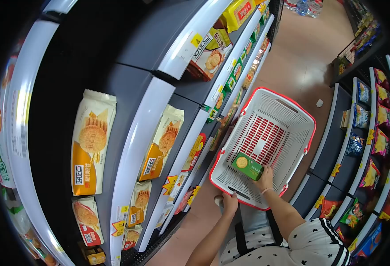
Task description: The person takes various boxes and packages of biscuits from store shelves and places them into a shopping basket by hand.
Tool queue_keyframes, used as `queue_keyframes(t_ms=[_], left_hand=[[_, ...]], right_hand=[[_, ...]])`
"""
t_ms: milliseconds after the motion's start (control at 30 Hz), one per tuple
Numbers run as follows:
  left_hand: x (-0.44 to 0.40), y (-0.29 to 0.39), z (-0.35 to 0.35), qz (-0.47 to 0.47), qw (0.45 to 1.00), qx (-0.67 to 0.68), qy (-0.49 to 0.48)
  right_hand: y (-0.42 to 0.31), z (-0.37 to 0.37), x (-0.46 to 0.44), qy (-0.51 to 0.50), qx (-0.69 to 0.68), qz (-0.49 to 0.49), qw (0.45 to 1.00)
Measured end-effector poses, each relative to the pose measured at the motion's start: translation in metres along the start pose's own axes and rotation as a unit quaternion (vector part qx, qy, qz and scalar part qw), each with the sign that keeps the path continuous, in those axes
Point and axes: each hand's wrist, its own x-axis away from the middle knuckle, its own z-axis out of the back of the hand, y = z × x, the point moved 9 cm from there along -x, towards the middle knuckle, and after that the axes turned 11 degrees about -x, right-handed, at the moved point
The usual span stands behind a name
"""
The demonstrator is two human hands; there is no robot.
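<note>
A white shopping basket (pixel 302 146) with a red rim hangs or stands in front of my body, tilted in view. My left hand (pixel 230 204) grips its near rim, thumb on top. Inside the basket's near end, my right hand (pixel 264 181) is closed on one end of a green biscuit box (pixel 249 166) with a round biscuit printed on it. Through the slots of the basket floor, red shows. No other goods are visible inside the basket.
Left, a shelf rack holds biscuit packs (pixel 93 142), more packs (pixel 161 144) and a snack box (pixel 210 53). Right, another rack carries chip bags (pixel 370 173). The tiled aisle floor (pixel 292 57) runs between, with a small white scrap (pixel 320 103) and water bottles (pixel 308 6) far off.
</note>
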Motion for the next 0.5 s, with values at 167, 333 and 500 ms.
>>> queue_keyframes(t_ms=[167,333,500], left_hand=[[-0.005,-0.001,0.002,0.040,0.998,-0.012,-0.037],[-0.001,0.011,-0.002,0.014,0.991,0.095,-0.093],[0.033,0.020,0.059,-0.043,0.994,-0.024,0.093]], right_hand=[[0.003,-0.024,0.008,-0.154,0.127,-0.008,0.980],[-0.002,-0.023,-0.001,-0.236,0.208,-0.012,0.949],[-0.012,-0.004,-0.026,-0.195,0.121,0.057,0.972]])
